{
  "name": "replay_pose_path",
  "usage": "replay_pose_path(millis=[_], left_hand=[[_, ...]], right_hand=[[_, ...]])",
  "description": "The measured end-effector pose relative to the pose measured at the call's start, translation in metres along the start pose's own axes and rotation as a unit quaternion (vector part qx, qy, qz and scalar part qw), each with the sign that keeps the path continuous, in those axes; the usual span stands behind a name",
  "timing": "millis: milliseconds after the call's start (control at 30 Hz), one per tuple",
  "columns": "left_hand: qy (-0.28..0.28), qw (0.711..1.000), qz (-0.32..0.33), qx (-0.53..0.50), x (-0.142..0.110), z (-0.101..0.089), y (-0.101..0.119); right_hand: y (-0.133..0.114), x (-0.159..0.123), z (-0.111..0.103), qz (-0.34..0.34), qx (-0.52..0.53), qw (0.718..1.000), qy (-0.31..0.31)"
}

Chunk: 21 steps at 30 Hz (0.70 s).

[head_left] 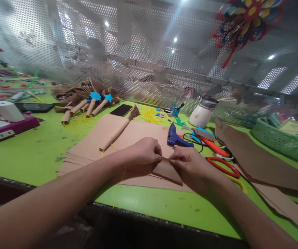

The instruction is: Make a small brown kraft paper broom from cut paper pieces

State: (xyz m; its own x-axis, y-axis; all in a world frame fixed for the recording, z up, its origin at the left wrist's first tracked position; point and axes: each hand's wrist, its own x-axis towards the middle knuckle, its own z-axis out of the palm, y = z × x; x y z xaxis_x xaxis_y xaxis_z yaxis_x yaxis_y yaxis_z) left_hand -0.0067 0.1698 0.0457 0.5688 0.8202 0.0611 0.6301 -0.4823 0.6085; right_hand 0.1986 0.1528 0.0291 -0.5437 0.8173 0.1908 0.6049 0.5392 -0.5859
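Note:
My left hand [145,152] and my right hand [187,164] meet over a stack of brown paper sheets [92,145] on the green table [35,148]. Both hands pinch the top edge of a folded brown paper piece [168,171], fingers closed on it. A thin yellow string [123,174] hangs below my left wrist. A finished paper broom [120,129] with a rolled handle lies on the sheets just beyond my left hand.
A blue glue gun [176,137] and red-handled scissors [221,162] lie right of my hands. Several paper brooms with blue stars [92,100] sit at the back left, near a phone [121,110]. A white pot [202,114], a green basket [280,140] and a pink box [6,126] stand around.

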Motion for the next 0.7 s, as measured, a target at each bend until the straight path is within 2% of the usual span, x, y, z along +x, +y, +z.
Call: replay_pose_path(millis=[133, 333, 533, 700], left_hand=[[-0.006, 0.997, 0.063, 0.037, 0.000, 0.004, 0.003], [0.006, 0.994, 0.078, 0.077, 0.003, 0.008, 0.002], [0.014, 0.984, 0.137, 0.114, 0.005, 0.012, 0.000], [0.017, 0.982, 0.156, 0.105, 0.003, 0.014, -0.002]], right_hand=[[-0.002, 0.001, 0.000, -0.015, -0.016, 1.000, -0.008], [-0.003, 0.003, -0.001, -0.007, -0.055, 0.998, -0.006], [-0.004, 0.005, -0.001, -0.036, -0.111, 0.993, -0.017], [-0.008, 0.001, -0.006, -0.020, -0.165, 0.986, -0.032]])
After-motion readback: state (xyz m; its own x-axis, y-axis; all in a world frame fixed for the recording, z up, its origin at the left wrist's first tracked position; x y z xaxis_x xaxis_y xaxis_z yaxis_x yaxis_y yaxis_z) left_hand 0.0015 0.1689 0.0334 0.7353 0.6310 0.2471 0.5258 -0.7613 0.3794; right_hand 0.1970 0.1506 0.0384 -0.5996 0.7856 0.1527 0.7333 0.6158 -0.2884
